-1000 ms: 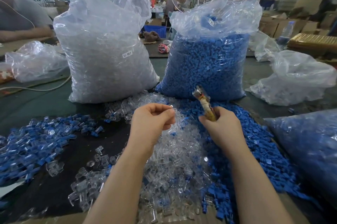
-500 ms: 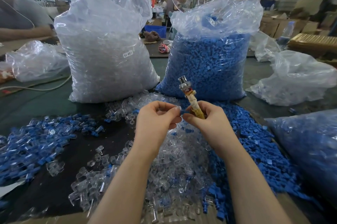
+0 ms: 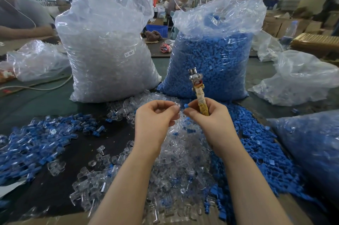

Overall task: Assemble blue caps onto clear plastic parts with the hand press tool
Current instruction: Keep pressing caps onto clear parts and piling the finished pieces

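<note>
Loose piles cover the dark work table (image 3: 113,138). My left hand (image 3: 156,120) pinches a clear plastic part (image 3: 176,105); my right hand (image 3: 211,116) pinches a blue cap (image 3: 186,106) facing it for mating, while gripping the hand press tool (image 3: 199,91) upright, out of the way.

Two sacks stand behind the hands: the sack of clear parts (image 3: 110,56) left, the sack of caps (image 3: 211,63) right, loose parts (image 3: 176,166) heaped before them.
</note>
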A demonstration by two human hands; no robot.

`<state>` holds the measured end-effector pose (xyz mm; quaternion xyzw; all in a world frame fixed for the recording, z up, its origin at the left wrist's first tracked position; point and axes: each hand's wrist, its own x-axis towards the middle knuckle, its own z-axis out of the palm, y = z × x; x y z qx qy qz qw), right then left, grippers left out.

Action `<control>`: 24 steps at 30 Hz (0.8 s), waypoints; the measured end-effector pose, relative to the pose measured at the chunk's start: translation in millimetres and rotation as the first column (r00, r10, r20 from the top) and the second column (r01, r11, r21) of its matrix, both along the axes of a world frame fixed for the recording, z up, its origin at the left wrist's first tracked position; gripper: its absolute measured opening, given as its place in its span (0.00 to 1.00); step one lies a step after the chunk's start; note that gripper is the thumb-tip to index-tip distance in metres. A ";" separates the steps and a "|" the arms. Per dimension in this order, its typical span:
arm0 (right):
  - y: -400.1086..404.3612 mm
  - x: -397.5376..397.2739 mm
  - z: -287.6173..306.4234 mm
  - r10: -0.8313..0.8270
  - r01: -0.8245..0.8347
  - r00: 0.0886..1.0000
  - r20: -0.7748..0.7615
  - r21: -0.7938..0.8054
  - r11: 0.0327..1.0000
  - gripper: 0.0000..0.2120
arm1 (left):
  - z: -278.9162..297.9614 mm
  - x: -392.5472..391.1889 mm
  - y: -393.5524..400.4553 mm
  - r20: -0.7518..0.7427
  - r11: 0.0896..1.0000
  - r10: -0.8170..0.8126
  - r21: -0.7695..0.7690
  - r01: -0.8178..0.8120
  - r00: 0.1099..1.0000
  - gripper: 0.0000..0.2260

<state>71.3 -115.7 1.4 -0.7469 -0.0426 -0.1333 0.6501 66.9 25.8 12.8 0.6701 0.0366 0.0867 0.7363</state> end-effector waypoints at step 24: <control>7.0 3.4 -3.2 -0.101 0.109 0.993 0.054 -0.195 0.975 0.06 | -4.4 -1.1 -7.3 0.250 0.918 0.087 0.355 -0.175 0.964 0.09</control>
